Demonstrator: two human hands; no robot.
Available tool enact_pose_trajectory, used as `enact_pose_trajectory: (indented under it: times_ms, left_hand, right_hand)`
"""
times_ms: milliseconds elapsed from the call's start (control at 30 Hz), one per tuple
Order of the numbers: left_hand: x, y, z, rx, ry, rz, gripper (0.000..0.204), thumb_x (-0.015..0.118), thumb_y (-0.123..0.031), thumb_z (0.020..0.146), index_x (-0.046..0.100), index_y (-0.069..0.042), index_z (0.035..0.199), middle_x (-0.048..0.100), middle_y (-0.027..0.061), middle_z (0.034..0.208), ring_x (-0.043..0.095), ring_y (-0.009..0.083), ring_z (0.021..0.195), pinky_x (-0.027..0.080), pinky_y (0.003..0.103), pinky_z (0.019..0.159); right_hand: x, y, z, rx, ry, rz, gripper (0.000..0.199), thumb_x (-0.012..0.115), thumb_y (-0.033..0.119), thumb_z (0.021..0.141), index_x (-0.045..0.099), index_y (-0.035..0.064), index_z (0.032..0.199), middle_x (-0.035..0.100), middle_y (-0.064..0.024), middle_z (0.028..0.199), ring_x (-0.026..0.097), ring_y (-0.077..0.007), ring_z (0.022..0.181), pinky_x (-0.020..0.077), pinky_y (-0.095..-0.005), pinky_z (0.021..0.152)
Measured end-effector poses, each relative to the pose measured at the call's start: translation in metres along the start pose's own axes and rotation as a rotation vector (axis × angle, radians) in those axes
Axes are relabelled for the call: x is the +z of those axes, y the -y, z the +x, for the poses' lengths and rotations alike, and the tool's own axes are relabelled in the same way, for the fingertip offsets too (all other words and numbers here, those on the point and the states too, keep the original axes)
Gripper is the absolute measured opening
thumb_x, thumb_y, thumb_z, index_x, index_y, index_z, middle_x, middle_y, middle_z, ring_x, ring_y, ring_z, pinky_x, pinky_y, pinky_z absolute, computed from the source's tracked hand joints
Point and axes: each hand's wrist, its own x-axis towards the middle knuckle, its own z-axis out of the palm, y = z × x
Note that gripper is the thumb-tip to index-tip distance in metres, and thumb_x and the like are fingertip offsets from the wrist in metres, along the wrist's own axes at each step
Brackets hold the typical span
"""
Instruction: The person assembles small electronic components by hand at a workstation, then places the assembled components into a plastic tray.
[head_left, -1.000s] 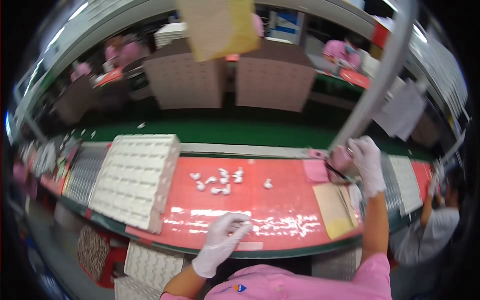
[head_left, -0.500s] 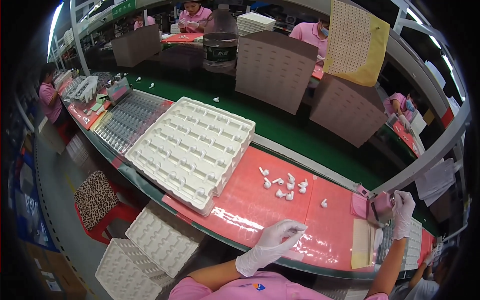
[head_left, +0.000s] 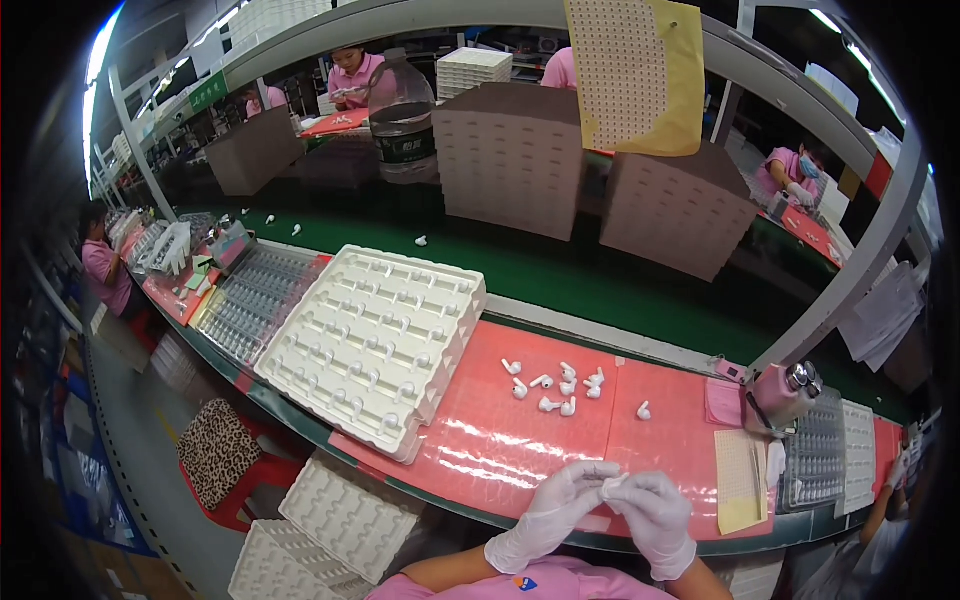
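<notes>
My right fingers [head_left: 642,487] pinch a small white piece [head_left: 611,486], mostly hidden. Left fingers [head_left: 580,474]: can't tell. Earbuds [head_left: 568,388]: white, stemmed.

Electronics factory line: green conveyor belt [head_left: 540,275], pink-shirted workers [head_left: 102,262], scattered earbuds [head_left: 568,388] on red mat [head_left: 660,450].

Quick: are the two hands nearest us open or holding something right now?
Left hand: fingers curled; whether it holds anything cannot be told.
Right hand: fingers bent inward; anything pinched cannot be made out.
</notes>
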Motion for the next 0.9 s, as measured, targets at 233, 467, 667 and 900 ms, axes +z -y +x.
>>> enact_pose_trajectory:
  times_ms: [233, 467, 667, 900]
  left_hand:
    - [0.018, -0.014, 0.000, -0.205, -0.041, 0.181, 0.037, 0.055, -0.010, 0.095, 0.045, -0.003, 0.130, 0.051, 0.0069, 0.128, 0.055, 0.0159, 0.114, 0.055, 0.031, 0.086]
    - [0.014, -0.010, 0.002, -0.234, -0.021, 0.185, 0.039, 0.054, -0.012, 0.096, 0.043, -0.004, 0.133, 0.052, 0.0065, 0.128, 0.053, 0.0157, 0.116, 0.054, 0.030, 0.087]
    - [0.013, -0.002, 0.001, -0.152, -0.015, 0.179, 0.040, 0.055, -0.011, 0.096, 0.042, -0.004, 0.133, 0.053, 0.0062, 0.126, 0.054, 0.0152, 0.115, 0.054, 0.029, 0.086]
    - [0.014, -0.004, -0.001, -0.201, -0.011, 0.227, 0.041, 0.054, -0.009, 0.096, 0.041, -0.004, 0.135, 0.054, 0.0049, 0.123, 0.055, 0.0144, 0.112, 0.054, 0.029, 0.086]
  right_hand:
    - [-0.017, -0.001, 0.006, -0.114, 0.008, -0.122, 0.021, 0.074, -0.003, 0.073, 0.071, 0.0055, 0.092, 0.062, -0.0070, 0.085, 0.061, -0.0179, 0.074, 0.0492, -0.0269, 0.062]
    - [-0.028, -0.012, 0.002, 0.053, 0.029, -0.156, 0.020, 0.073, -0.003, 0.072, 0.070, 0.0045, 0.091, 0.066, -0.0081, 0.084, 0.062, -0.0196, 0.075, 0.0505, -0.0281, 0.066]
    - [-0.026, -0.005, 0.012, -0.171, 0.145, -0.163, 0.023, 0.074, -0.001, 0.071, 0.071, 0.0071, 0.093, 0.065, -0.0067, 0.083, 0.061, -0.0200, 0.075, 0.0493, -0.0280, 0.067]
    - [-0.034, -0.026, -0.003, 0.028, 0.094, -0.173, 0.020, 0.073, -0.001, 0.074, 0.071, 0.0068, 0.093, 0.061, -0.0063, 0.082, 0.060, -0.0176, 0.071, 0.0491, -0.0279, 0.060]
